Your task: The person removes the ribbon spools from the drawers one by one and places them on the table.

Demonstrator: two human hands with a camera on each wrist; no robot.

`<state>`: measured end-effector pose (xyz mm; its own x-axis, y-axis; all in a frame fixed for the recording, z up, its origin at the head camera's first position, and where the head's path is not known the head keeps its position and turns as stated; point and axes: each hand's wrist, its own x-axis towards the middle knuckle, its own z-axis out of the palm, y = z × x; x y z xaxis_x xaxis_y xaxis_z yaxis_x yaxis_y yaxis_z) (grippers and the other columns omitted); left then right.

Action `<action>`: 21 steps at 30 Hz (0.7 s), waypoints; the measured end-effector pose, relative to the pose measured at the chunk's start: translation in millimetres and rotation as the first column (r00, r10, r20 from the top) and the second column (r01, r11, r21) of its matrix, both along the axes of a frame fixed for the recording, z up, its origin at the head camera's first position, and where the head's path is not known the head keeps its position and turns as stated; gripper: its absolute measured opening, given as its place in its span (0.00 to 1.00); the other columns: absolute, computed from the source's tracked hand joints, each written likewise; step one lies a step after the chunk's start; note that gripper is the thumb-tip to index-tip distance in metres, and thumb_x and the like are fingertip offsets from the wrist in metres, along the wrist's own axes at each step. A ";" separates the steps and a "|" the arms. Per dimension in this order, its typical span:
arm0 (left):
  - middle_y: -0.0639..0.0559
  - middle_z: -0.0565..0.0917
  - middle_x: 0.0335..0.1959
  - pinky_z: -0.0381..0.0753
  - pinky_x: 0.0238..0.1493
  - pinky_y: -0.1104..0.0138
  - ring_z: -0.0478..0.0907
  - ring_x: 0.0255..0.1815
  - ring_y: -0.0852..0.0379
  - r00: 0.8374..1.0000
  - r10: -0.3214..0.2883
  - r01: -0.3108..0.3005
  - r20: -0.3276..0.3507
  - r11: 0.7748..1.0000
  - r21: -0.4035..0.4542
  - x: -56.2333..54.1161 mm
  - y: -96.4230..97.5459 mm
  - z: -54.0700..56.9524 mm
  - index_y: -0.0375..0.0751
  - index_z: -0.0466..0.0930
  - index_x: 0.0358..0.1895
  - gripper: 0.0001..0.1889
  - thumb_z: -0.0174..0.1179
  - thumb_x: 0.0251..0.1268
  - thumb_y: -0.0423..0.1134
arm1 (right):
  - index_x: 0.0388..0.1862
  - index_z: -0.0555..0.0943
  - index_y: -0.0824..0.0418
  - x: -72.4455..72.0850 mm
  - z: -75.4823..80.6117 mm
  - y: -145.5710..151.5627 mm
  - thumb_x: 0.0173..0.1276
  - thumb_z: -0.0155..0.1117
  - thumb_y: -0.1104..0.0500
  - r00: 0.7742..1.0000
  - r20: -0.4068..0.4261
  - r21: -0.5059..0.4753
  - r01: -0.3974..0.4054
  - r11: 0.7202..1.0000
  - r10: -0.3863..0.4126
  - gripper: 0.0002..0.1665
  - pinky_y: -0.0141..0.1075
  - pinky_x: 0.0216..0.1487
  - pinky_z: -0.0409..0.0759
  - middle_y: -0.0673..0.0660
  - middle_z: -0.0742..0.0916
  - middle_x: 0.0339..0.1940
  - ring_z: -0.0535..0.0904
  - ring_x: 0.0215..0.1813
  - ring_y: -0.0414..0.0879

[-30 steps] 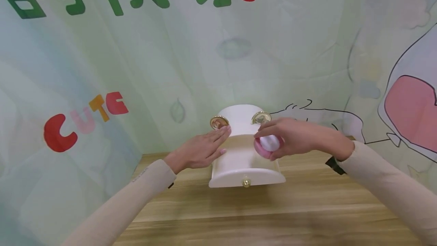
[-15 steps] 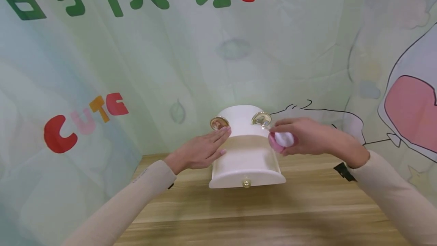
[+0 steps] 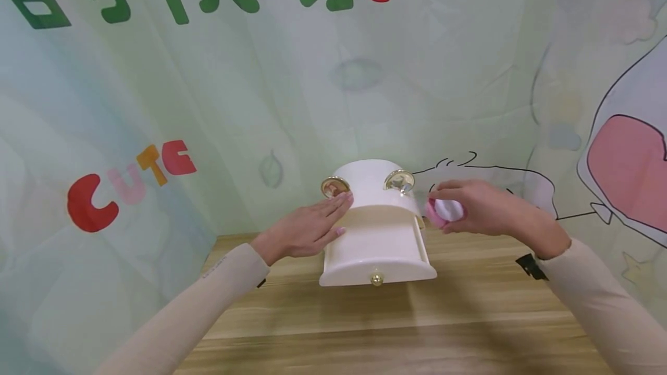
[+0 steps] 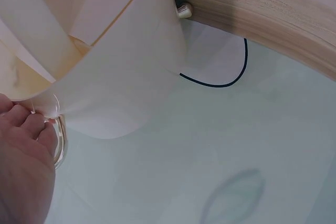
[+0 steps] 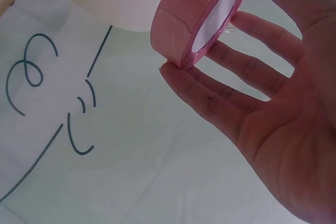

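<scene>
A white storage box [image 3: 367,184] with a rounded back stands on the table, and its drawer [image 3: 372,269] is pulled out towards me. A round gold knob [image 3: 377,279] sits on the drawer front. My left hand [image 3: 302,230] rests on the box's left side, fingers extended beside a gold-rimmed round ornament [image 3: 333,186]. To the right of the box, my right hand [image 3: 484,208] pinches a roll of pink ribbon [image 5: 176,24] with a white core between thumb and fingers. The roll is in the air, apart from the drawer.
The wood-grain table [image 3: 323,328] extends in front of the box. Behind it hangs a pale green printed cloth [image 3: 453,91] with letters and drawings. A second gold-rimmed ornament [image 3: 400,173] is on the box's right top. Small gold feet [image 4: 185,10] support the box.
My right hand has moved right with the ribbon roll, from over the drawer's right side to beside the box. My left hand has stayed in place on the box.
</scene>
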<state>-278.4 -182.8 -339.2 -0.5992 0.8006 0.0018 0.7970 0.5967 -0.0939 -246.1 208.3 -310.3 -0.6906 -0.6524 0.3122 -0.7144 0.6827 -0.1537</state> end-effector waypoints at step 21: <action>0.42 0.47 0.89 0.56 0.87 0.54 0.47 0.90 0.46 1.000 0.007 -0.007 -0.004 1.000 -0.001 0.0 -1.0 0.1 0.35 0.42 0.86 0.36 0.37 0.89 0.52 | 0.52 0.87 0.56 -35.9 -62.8 9.0 0.56 0.84 0.57 0.982 0.163 0.015 0.094 0.995 -0.095 0.25 0.45 0.46 0.85 0.52 0.90 0.45 0.84 0.45 0.46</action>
